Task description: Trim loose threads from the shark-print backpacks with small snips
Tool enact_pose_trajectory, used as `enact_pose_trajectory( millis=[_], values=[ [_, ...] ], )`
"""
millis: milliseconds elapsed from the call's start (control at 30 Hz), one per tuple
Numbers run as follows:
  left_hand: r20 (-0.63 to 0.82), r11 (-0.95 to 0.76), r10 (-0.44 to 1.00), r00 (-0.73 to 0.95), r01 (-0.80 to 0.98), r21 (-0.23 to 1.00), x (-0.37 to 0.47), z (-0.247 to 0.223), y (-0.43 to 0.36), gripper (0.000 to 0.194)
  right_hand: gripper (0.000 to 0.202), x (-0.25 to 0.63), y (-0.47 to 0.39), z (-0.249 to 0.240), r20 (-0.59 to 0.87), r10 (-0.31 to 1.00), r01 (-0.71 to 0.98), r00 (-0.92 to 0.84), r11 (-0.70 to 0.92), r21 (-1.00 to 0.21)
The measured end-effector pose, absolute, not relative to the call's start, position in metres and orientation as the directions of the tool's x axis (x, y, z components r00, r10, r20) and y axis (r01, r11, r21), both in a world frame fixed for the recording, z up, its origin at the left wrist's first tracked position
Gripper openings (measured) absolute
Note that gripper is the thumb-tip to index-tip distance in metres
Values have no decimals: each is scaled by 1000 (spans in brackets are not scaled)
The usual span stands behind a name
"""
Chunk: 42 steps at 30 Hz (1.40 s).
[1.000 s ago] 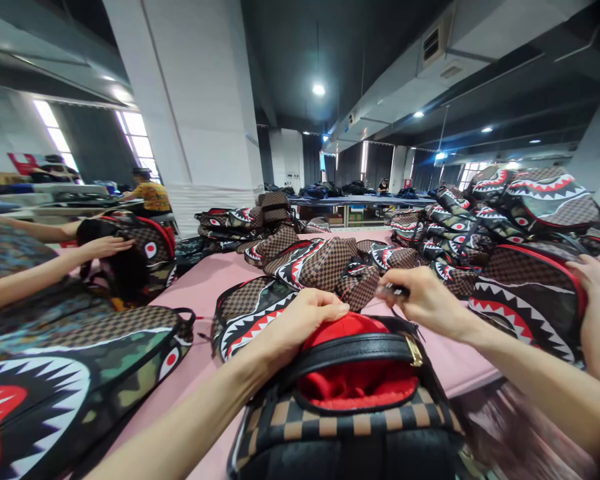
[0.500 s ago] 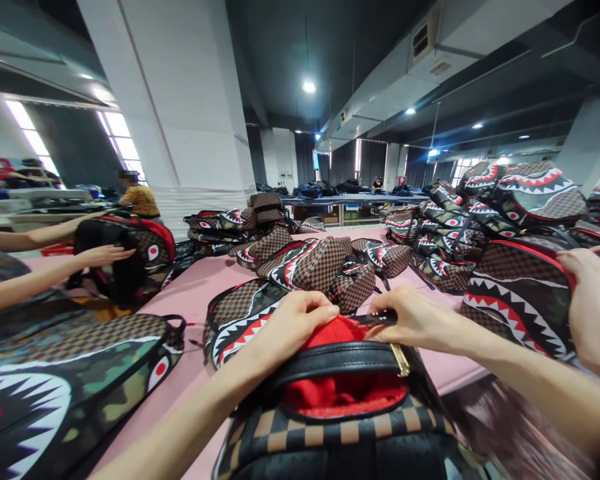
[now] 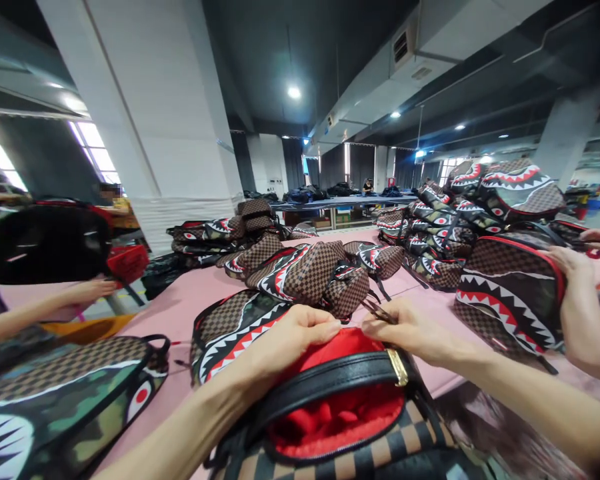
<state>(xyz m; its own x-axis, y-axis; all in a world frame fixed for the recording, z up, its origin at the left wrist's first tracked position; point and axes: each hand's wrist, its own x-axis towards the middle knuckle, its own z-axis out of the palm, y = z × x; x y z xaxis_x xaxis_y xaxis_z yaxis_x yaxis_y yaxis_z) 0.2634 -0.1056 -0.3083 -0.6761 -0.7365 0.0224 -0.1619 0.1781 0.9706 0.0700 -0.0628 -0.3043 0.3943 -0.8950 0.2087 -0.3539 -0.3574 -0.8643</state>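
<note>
In front of me stands a brown-checked backpack with a black top handle and a gold metal clasp. Its zipped top gapes, and red lining shows inside. My left hand pinches the lining's far edge between thumb and fingers. Close by on the right, my right hand is closed around dark thread snips, their slim blades pointing up and left over the lining. The handle part of the snips is mostly hidden in my palm.
Shark-mouth backpacks lie across the pink table, with a tall pile at right. Another camouflage backpack lies at left. A co-worker's hand holds a backpack at right; another person's arm reaches in from the left.
My view has swung slightly right. The snips now angle upward, and the backpack's opening shows more lining. At left, the co-worker's black backpack has been turned and shifted left.
</note>
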Motion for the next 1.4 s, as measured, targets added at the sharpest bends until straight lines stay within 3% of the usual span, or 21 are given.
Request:
enact_pose_trajectory(
  millis=[100,133,200,267,367,467,667,867,967,1067,1200,1400],
  values=[
    [-12,101,-751,-661,-133,986,263,-309,-106,47,23,59,-62,-300,307,-874,-433,377,-460,-775],
    [-24,87,-752,-659,-136,987,263,-309,-105,47,32,54,-61,-298,385,-853,-496,352,-519,-696],
    [-32,82,-758,-651,-145,986,262,-308,-105,47,47,44,-57,-295,553,-764,-641,333,-613,-461],
    [-23,99,-765,-644,-153,983,262,-308,-106,46,36,36,-52,-293,651,-645,-722,400,-659,-209],
    [-4,126,-765,-644,-156,980,262,-309,-107,46,17,32,-47,-289,688,-487,-727,538,-681,86],
    [9,145,-764,-645,-157,977,263,-311,-109,45,13,36,-44,-283,685,-407,-725,604,-637,261],
    [32,194,-754,-656,-175,965,264,-312,-109,46,13,44,-43,-273,626,-421,-716,656,-611,339],
    [59,230,-745,-665,-173,958,263,-311,-107,45,15,46,-40,-268,542,-373,-644,754,-585,493],
    [55,223,-752,-657,-175,959,264,-311,-107,45,15,45,-37,-264,563,-386,-666,730,-587,461],
    [57,228,-748,-661,-176,958,263,-310,-105,45,14,43,-37,-261,610,-452,-734,651,-582,351],
    [65,247,-755,-653,-192,950,263,-307,-102,44,12,44,-42,-261,573,-549,-769,609,-584,258],
    [70,264,-737,-673,-190,946,263,-308,-105,45,15,48,-44,-261,547,-479,-708,687,-610,354]
  ],
)
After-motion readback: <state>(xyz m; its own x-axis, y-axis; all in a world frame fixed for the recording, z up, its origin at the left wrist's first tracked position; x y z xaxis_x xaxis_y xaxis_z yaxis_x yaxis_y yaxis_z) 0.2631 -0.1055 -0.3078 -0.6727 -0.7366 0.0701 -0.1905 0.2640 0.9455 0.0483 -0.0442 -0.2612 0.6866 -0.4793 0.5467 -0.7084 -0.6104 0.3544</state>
